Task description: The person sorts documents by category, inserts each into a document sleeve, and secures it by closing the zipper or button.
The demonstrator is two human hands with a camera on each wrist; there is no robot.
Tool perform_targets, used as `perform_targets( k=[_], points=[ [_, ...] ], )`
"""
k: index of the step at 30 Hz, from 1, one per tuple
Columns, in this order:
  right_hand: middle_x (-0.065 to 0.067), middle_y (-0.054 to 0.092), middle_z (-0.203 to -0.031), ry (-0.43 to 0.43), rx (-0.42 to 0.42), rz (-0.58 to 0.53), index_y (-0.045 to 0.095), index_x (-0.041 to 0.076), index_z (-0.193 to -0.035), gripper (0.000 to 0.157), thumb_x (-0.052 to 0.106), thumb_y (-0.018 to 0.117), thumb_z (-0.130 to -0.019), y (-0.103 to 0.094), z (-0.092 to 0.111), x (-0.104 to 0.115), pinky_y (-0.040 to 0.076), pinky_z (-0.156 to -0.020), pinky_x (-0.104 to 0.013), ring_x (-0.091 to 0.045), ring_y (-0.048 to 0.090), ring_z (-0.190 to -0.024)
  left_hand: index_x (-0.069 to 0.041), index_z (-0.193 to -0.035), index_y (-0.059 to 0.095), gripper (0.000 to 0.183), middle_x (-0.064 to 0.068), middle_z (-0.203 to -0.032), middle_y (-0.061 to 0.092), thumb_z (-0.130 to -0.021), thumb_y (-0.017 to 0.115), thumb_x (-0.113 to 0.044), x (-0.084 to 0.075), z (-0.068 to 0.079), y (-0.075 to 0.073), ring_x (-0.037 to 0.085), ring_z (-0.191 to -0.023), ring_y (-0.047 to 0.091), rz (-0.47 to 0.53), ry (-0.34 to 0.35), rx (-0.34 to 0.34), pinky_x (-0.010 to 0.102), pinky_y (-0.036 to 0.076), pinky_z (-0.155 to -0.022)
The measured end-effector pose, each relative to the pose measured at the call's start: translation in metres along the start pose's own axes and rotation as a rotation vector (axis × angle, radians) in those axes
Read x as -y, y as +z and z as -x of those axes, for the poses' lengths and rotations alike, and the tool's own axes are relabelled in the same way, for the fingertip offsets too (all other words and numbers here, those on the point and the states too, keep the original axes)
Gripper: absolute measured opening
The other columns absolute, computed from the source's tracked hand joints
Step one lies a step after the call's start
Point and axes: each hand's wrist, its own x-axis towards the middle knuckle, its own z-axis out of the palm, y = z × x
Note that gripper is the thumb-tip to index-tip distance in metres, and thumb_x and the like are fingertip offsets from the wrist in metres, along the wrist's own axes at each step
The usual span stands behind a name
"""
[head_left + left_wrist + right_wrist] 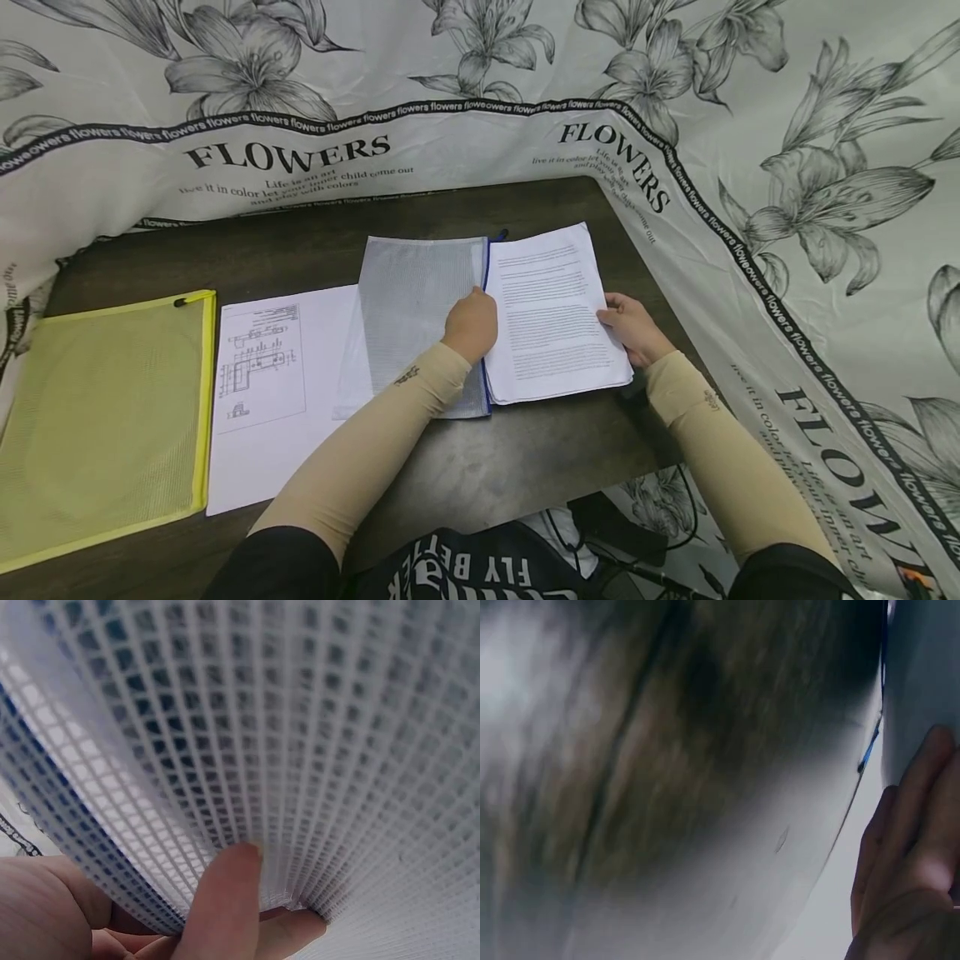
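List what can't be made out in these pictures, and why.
- Printed sheets: head view; lettering too small to read.
- Drawing sheet: head view; labels too small.
- Right hand: head view; some fingers hidden beneath the printed sheets.
- Left hand: left wrist view; cut off by the bottom edge.
- Yellow pouch: head view; lower-left corner cut off by the left edge.

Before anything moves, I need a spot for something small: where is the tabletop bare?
Bare tabletop lies behind the yellow pouch and drawing sheet, and, nearer, between the forearms. It's crowded where the left hand pinches the gray pouch and the right hand holds the paper stack.
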Motion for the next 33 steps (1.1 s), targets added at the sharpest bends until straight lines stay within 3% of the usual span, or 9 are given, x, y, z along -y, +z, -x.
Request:
perform_targets(
  k=[6,13,22,33],
  points=[
    [-0.025,0.057,-0.131,-0.065,0.004,0.13,0.029,0.001,-0.155,0.051,0.012,0.045,-0.107,0.01,0.005,0.006,0.057,-0.072,-0.032,-0.019,0.068,-0.092,0.015,-0.128,0.06,0.035,0.024,-0.125,0.066,-0.104,0.042,-0.004,0.002,0.004,-0.005,0.036,-0.092,0.073,0.009,0.029,0.029,0.041,0.061,-0.071],
    [-0.028,0.06,-0.124,-0.122,0.123,0.197,0.022,0.006,-0.158,0.058,0.006,0.048,-0.106,0.005,0.011,0.016,0.054,-0.064,-0.032,-0.022,0.068,-0.086,0.009,-0.116,0.069,0.031,0.021,-0.116,0.068,-0.103,0.043,-0.002,0.006,0.006,-0.013,0.034,-0.094,0.071,0.062,0.042,0.079,0.042,0.059,-0.079],
    [-0.029,0.063,-0.121,-0.228,0.033,0.278,0.034,0.008,-0.156,0.057,-0.001,0.053,-0.103,0.007,0.023,0.038,0.058,-0.067,-0.032,-0.022,0.069,-0.086,0.006,-0.113,0.07,0.031,0.02,-0.112,0.068,-0.103,0.042,-0.003,0.01,0.003,-0.013,0.031,-0.093,0.069,0.07,0.047,0.103,0.043,0.058,-0.081],
    [-0.029,0.061,-0.125,-0.247,0.001,0.17,0.043,0.005,-0.153,0.05,0.002,0.05,-0.104,0.016,0.035,0.043,0.059,-0.068,-0.03,-0.017,0.07,-0.085,0.008,-0.111,0.068,0.029,0.021,-0.109,0.068,-0.102,0.043,-0.003,0.013,0.005,-0.016,0.032,-0.091,0.068,0.098,0.052,0.111,0.043,0.056,-0.08]
  ],
)
